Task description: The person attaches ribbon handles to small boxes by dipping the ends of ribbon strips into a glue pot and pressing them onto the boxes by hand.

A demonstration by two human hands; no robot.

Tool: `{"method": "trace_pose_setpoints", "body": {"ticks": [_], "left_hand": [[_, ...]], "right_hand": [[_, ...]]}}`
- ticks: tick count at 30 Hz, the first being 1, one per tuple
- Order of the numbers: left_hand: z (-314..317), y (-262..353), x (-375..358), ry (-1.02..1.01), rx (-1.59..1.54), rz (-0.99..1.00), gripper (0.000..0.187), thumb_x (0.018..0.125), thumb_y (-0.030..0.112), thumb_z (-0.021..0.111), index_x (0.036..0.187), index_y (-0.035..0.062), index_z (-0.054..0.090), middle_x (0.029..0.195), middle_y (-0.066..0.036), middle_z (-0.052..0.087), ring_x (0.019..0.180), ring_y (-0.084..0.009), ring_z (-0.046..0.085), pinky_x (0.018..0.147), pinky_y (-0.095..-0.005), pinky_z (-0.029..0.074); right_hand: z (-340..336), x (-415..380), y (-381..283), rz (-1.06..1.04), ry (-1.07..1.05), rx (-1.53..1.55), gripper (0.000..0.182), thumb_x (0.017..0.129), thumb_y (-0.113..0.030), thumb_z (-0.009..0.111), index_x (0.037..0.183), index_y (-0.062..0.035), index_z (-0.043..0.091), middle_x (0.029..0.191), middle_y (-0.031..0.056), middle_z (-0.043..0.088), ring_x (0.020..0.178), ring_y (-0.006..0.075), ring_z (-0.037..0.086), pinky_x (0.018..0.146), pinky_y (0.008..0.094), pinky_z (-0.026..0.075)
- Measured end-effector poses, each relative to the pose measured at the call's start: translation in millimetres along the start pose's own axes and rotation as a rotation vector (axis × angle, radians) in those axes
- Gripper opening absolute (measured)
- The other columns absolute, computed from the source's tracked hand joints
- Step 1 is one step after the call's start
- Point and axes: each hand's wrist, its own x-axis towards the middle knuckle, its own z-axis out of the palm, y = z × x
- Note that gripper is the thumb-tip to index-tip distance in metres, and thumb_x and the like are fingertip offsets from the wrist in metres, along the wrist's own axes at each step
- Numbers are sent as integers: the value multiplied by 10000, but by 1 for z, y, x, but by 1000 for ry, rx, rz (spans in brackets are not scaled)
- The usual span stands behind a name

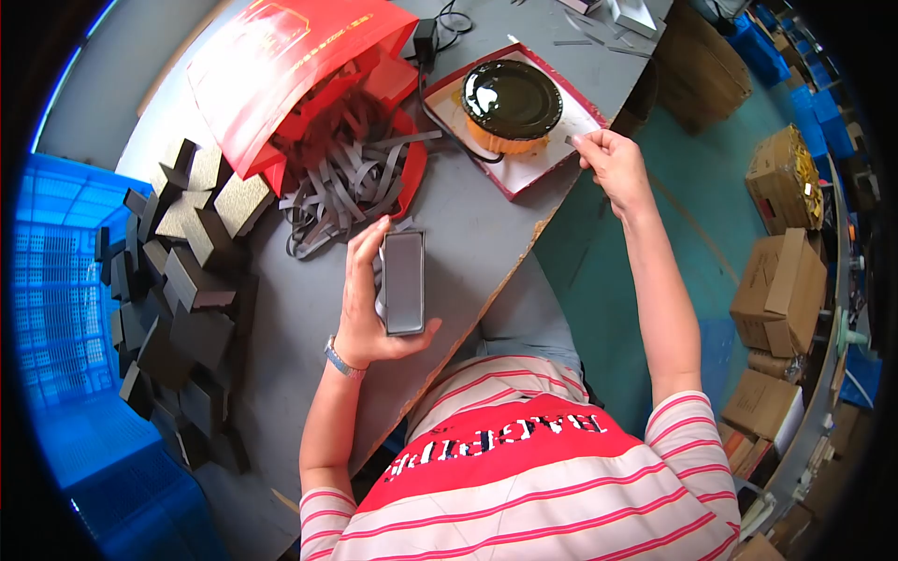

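My left hand (363, 304), with a watch at its wrist, is wrapped round a small dark rectangular box (405, 280) held over the grey table. The box's long grey face with a thin rim points up at me. My right hand (613, 168) is closed in a pinch beside the right edge of a red-rimmed white tray (510, 192). A tiny dark bit shows at its fingertips, too small to name. Inside the tray stands an orange tub (505, 142) with a shiny black lid (512, 98).
A red paper bag (290, 70) lies tipped, grey strips (351, 182) spilling from its mouth. Many dark boxes (192, 318) are heaped at the left, beside blue crates (70, 318). A black adapter (426, 39) sits behind. Cardboard boxes (776, 280) stand on the right.
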Motion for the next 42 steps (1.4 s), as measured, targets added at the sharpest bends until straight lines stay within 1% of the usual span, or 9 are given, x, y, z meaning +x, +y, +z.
{"method": "trace_pose_setpoints", "body": {"ticks": [4,10,27,29,30,32,35,40,42], "left_hand": [[2,14,5,74,252,-1,1056,538,202,855,1455,10,369,1345,-206,424,1230,-377,455,1040,-454,405],[13,21,2,141,489,-88,1083,498,174,853,1465,74,377,1323,-180,399,1251,-399,376,1072,-488,336],[16,22,0,117,594,-64,980,579,238,837,1452,80,420,1308,-153,406,1267,-365,377,1064,-506,303],[18,22,-1,109,600,-58,973,583,243,835,1449,79,424,1306,-153,409,1266,-365,377,1065,-506,300],[19,22,-1,119,612,-60,1029,514,187,856,1445,80,430,1318,-156,414,1267,-373,379,1072,-497,307],[19,23,-1,125,623,-61,1089,446,131,877,1440,82,437,1331,-158,418,1269,-380,381,1079,-487,313],[21,23,-3,92,670,-63,1054,465,129,861,1433,84,448,1329,-157,424,1275,-376,386,1083,-488,301],[25,17,-6,169,687,52,891,545,154,771,1394,108,506,1295,-140,438,1244,-360,408,1029,-492,296],[22,16,-5,195,648,71,910,548,138,788,1406,108,487,1304,-151,436,1247,-362,406,1041,-480,302]], "right_hand": [[19,-34,5,66,-371,339,155,948,-191,689,948,-40,651,773,12,642,604,37,460,546,197,367],[80,-97,-19,232,-800,369,143,909,-176,722,912,-58,641,781,-29,627,695,27,559,591,171,405],[109,-102,-13,87,-736,-90,226,810,-202,734,821,12,661,704,48,664,650,84,606,609,266,486],[108,-104,-18,151,-727,-186,261,796,-229,719,828,25,672,717,98,693,675,151,664,648,309,518],[110,-105,-16,153,-724,-185,261,796,-229,719,828,25,672,717,98,693,675,151,664,648,309,518],[113,-109,-9,-67,-625,-236,292,777,-248,699,839,36,682,737,155,701,695,248,700,683,360,538],[113,-112,-12,-76,-622,-309,256,790,-198,713,832,46,649,720,119,681,668,154,649,647,319,517],[119,-119,-7,-223,-523,-411,243,783,-175,696,841,53,635,707,160,637,628,198,630,634,330,507],[113,-116,-6,-262,-587,-208,187,822,-138,690,835,41,638,684,105,644,603,149,588,599,302,482]]}}
